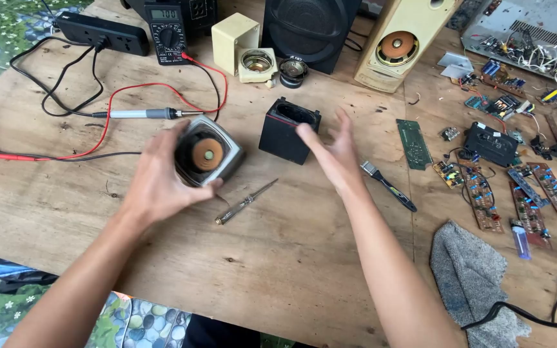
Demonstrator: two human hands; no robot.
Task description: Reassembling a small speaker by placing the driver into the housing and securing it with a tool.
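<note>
Fingers [174,138] of the left hand [159,177] wrap around a small grey speaker unit [211,154], its orange cone facing up toward the camera, held just above the wooden workbench [278,258]. The right hand [333,151] hovers spread and empty, grasping nothing, just right of the open black speaker box [286,131]. That box stands immediately right of the speaker unit, between the two hands, its opening upward; the right hand is nearer it. A screwdriver [246,202] lies just below the unit, a soldering iron [146,114] above-left.
</note>
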